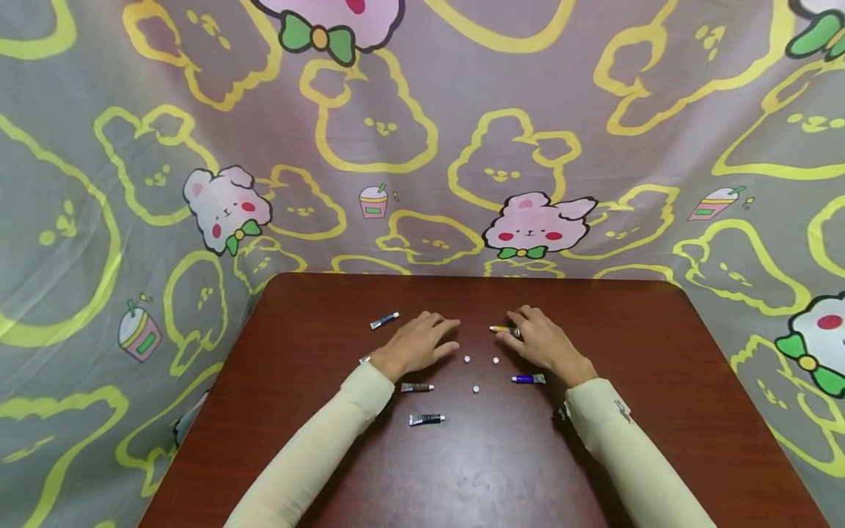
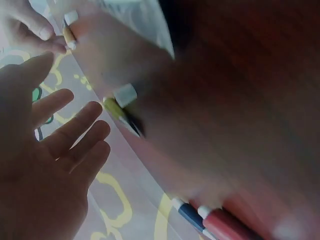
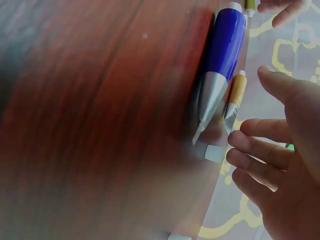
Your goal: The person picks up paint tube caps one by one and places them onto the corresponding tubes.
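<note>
My left hand (image 1: 417,343) reaches over the table with relaxed, spread fingers and nothing in its grasp. An olive-green paint tube (image 2: 115,108) and a white cap (image 2: 125,95) lie past its fingertips in the left wrist view; in the head view this tube is hidden. My right hand (image 1: 543,343) has loosely extended fingers, and its fingertips are right by the tail of an orange-yellow paint tube (image 1: 503,330). A violet-blue paint tube (image 1: 528,379) lies beside the right wrist. Two white caps (image 1: 467,359), (image 1: 496,361) sit between the hands.
On the brown table (image 1: 488,477) also lie a dark blue tube (image 1: 385,320), a brown tube (image 1: 417,387), a black tube (image 1: 427,419) and another white cap (image 1: 476,389). A red tube (image 2: 231,226) is beside the left hand. A patterned curtain (image 1: 449,147) hangs behind the table.
</note>
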`<state>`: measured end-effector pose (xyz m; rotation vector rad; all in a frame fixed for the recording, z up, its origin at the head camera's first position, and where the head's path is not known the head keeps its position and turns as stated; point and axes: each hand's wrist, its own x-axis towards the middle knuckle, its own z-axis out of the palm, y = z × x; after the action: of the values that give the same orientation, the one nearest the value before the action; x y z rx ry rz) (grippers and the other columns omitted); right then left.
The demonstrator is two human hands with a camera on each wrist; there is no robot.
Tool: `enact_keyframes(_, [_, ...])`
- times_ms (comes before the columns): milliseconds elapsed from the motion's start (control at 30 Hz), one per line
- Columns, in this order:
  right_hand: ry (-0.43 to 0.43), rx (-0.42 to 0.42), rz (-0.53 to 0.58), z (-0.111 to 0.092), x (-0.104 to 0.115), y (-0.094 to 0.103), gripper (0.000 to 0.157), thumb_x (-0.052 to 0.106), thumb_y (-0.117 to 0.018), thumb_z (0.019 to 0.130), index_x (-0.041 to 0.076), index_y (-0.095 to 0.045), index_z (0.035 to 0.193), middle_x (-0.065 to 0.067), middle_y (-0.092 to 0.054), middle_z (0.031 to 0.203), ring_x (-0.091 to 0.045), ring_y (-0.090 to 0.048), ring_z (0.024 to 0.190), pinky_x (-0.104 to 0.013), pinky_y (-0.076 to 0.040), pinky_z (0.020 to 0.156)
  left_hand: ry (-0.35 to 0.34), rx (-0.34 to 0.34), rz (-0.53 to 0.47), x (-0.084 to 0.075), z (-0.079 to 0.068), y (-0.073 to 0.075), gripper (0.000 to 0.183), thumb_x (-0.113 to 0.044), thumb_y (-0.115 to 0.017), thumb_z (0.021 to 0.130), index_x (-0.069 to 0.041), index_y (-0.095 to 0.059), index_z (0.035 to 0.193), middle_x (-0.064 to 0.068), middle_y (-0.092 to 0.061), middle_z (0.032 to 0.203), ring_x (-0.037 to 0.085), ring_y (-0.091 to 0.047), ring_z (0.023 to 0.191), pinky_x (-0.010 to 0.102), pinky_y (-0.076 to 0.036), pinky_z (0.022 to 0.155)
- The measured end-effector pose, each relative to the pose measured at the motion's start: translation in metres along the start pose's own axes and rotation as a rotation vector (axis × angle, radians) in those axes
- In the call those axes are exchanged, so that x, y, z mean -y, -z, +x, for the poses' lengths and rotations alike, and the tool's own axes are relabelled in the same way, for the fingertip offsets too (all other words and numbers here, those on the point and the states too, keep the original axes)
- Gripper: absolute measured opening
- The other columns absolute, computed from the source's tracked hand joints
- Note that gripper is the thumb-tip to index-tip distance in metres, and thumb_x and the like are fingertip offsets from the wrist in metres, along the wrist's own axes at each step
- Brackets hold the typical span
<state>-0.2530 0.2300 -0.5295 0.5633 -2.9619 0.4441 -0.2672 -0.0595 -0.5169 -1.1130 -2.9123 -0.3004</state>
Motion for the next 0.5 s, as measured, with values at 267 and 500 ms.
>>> enact_keyframes(267, [0.086, -0.057, -0.021, 0.006, 0.003, -0.003, 0.048, 0.035, -0.070, 0.094, -0.003, -0.066, 0.122, -0.018, -0.062, 0.116, -0.036, -0.060, 0.106, -0.052, -0.050, 0.092, -0.116, -0.050, 0.056, -0.010, 0.003, -0.003, 0.051, -0.046, -0.066, 0.094, -0.018, -0.060, 0.135, 0.003, -0.061, 0.119, 0.021, -0.055, 0.112, 0.036, -0.046, 0.098])
enact_keyframes(500, [0.142, -0.099, -0.051, 0.009, 0.003, -0.010, 0.030, 0.026, -0.075, 0.090, 0.002, -0.072, 0.108, -0.011, -0.062, 0.099, -0.031, -0.061, 0.089, -0.049, -0.051, 0.079, -0.198, -0.046, 0.058, -0.017, 0.005, -0.011, 0.039, -0.038, -0.070, 0.092, -0.018, -0.066, 0.125, 0.000, -0.063, 0.113, 0.019, -0.056, 0.109, 0.035, -0.046, 0.096])
